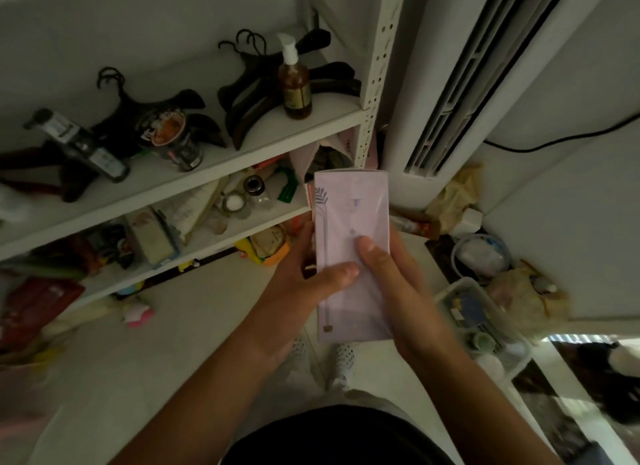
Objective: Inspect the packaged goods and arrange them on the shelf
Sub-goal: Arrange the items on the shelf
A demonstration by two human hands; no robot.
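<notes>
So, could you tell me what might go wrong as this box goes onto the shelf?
The middle shelf is crowded with small jars, so sliding the box in could knock them over. The pump bottle stands near the front edge of the top shelf; a bump might topple it.

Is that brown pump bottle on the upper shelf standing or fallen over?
Upright. The pump bottle stands on its base at the shelf's right end, its white pump head pointing up.

Pump bottle (294, 83) stands on the shelf (221, 156), right of hangers (242, 118).
</notes>
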